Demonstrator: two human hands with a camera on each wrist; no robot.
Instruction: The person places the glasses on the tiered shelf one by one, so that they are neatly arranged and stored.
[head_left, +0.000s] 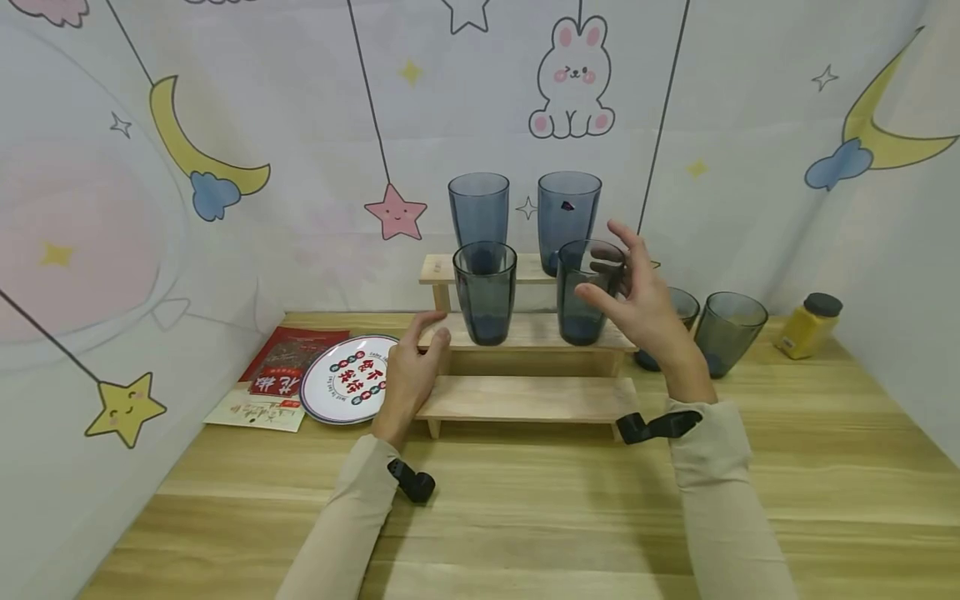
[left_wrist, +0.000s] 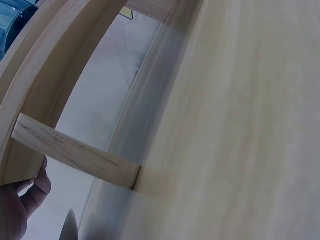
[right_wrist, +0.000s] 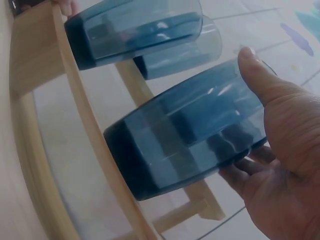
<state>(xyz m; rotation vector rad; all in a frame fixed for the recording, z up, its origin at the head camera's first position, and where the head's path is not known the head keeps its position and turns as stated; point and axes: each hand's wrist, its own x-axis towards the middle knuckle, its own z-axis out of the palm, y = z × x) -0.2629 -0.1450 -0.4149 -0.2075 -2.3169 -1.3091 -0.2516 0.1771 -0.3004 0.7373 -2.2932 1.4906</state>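
My right hand [head_left: 647,304] is spread around the upper part of a blue-grey glass tumbler [head_left: 580,321], thumb in front and some fingers behind. The tumbler stands upright at the right of the middle step of a wooden stepped rack [head_left: 525,398]. In the right wrist view the thumb and fingers of the right hand [right_wrist: 287,135] are near its rim; firm contact is unclear. My left hand [head_left: 412,371] holds the left end of the middle step, its fingers partly hidden in the left wrist view. Another tumbler [head_left: 485,300] stands at the left of that step.
Two tumblers, one on the left [head_left: 478,204] and one on the right [head_left: 570,192], stand on the top step. Right of the rack are two more glasses [head_left: 731,333] and a yellow dark-lidded jar [head_left: 806,327]. A white plate [head_left: 348,379] and a red packet [head_left: 288,354] lie left.
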